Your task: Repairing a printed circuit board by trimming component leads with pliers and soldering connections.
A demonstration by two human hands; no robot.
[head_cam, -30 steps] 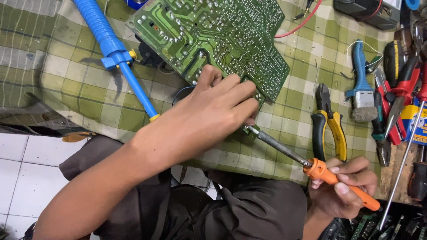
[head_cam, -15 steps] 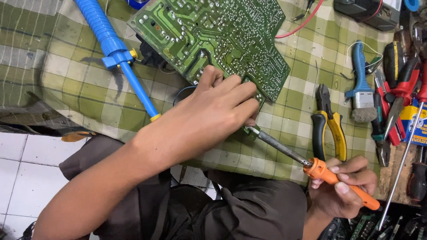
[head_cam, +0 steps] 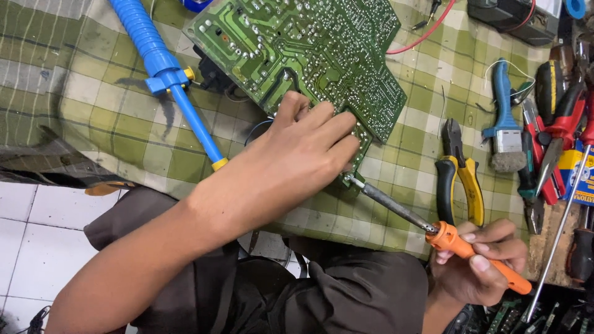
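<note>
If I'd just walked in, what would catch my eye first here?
The big green circuit board at top centre, with the left hand resting on its near edge. At lower right, the right hand holds an orange soldering iron, tip at the board's corner. A blue solder sucker lies at upper left.

Left arm: bare from the lower left of the frame up to the wrist, no sleeve, watch or band in view.
Left hand (head_cam: 297, 154): bare, no glove, no ring to be seen on the fingers that show.
Right hand (head_cam: 479, 269): bare, no glove; short, plain nails on the fingers facing the camera, at the lower right of the frame.
Right forearm: only a short bare stretch shows above the bottom edge.
Clothing (head_cam: 346, 291): dark brownish-grey cloth, creased and folded, across the lower middle of the frame; possibly trousers over the lap, though the cut is hard to tell from here.
</note>
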